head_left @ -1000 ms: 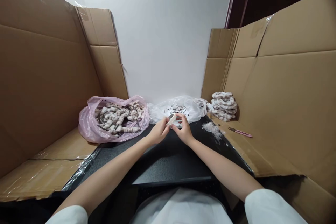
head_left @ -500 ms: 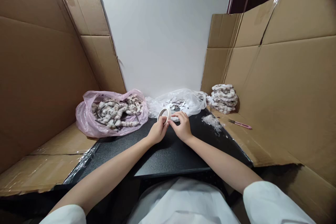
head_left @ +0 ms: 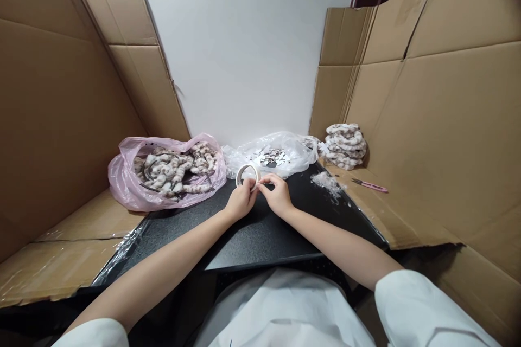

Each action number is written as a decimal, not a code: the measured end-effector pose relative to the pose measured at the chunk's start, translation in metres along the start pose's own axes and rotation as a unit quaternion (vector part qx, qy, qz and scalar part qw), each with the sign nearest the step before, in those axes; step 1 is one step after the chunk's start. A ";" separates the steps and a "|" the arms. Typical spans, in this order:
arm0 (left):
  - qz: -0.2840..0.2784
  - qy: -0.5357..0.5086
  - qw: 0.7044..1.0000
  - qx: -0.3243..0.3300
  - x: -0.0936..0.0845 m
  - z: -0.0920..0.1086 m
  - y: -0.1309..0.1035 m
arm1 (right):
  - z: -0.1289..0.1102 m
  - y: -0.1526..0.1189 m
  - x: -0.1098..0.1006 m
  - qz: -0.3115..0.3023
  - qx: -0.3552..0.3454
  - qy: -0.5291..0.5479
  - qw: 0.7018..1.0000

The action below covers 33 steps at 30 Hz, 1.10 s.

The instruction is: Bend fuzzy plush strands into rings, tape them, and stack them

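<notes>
A white roll of tape point(head_left: 239, 174) is held upright over the black table point(head_left: 260, 238). My left hand point(head_left: 240, 200) is closed on its lower right side, thumb and fingers pinching the ring. Just to the right, my right hand point(head_left: 277, 194) has its thumb and index finger pinched together at the roll's right edge; whatever lies between those fingertips is too small to make out. Behind the roll lies a clear plastic bag point(head_left: 299, 154) with small white and dark pieces point(head_left: 272, 156) in it.
On the left, a pink plastic bag point(head_left: 122, 181) holds fluffy brown-white strips point(head_left: 166, 173). At the right are a stack of fluffy rings point(head_left: 345, 146), loose fluff point(head_left: 329, 185) and pink-handled snips point(head_left: 370, 185). Tall cardboard walls point(head_left: 448, 135) stand on both sides.
The view has shifted slightly. The roll has turned to show more of its opening, and my right hand's fingers have drawn closer together at its edge.
</notes>
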<state>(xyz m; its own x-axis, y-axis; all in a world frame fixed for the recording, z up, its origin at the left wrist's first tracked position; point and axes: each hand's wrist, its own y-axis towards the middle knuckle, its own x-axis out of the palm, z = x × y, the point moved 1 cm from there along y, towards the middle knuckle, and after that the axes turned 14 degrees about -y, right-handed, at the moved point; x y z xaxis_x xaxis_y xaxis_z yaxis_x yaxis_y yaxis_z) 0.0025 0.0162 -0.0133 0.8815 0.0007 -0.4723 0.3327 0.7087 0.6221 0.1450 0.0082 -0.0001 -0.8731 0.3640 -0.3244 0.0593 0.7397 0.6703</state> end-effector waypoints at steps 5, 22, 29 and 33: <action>0.016 -0.226 0.972 -0.063 0.003 0.009 0.005 | -0.003 0.005 -0.008 0.005 0.027 0.015 1.000; 0.033 -0.342 0.930 -0.127 -0.009 0.009 0.008 | 0.014 0.022 -0.029 -0.376 0.108 0.225 0.892; 0.009 -0.272 0.957 -0.104 -0.008 0.014 0.006 | 0.015 0.018 -0.022 -0.353 0.130 0.253 0.892; -0.009 -0.241 0.966 -0.091 -0.009 0.016 0.003 | 0.014 0.018 -0.021 -0.324 0.108 0.241 0.909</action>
<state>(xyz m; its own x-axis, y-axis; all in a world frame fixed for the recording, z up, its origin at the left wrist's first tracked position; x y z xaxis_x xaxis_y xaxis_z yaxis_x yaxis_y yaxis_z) 0.0013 0.0075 0.0029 0.9442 -0.3108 -0.1088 0.3240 0.8174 0.4763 0.1708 0.0215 0.0091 -0.8658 -0.4389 -0.2402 -0.4946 0.8231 0.2789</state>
